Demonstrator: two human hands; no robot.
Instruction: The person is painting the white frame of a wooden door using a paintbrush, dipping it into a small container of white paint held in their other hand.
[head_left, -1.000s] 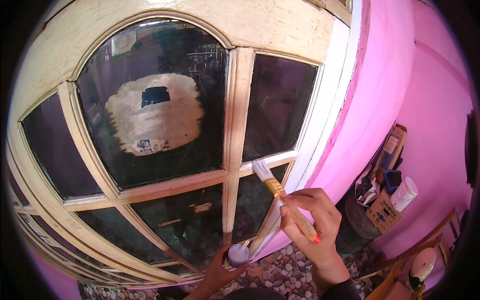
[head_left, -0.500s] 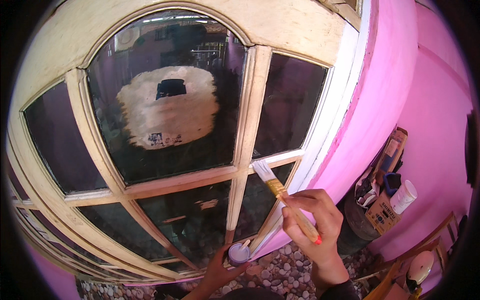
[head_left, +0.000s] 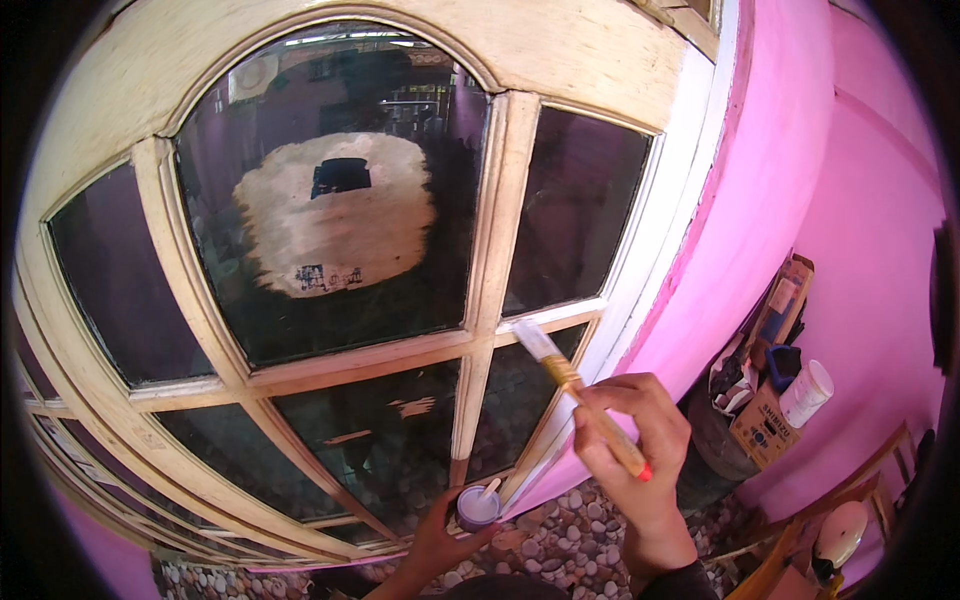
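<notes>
The right hand (head_left: pixel 637 432) grips a paintbrush (head_left: pixel 567 378) by its wooden handle, bristles at the short crossbar (head_left: pixel 570 317) up and left of the fingers. Lower and to its left, the left hand (head_left: pixel 437 540) curls around a small cup (head_left: pixel 477 522) of pale paint with a stick (head_left: pixel 489 490) in it. Light loads and strokes along the bar would likely work best, bristle tips off the dark glass (head_left: pixel 580 205) beyond the right hand, the cup level.
</notes>
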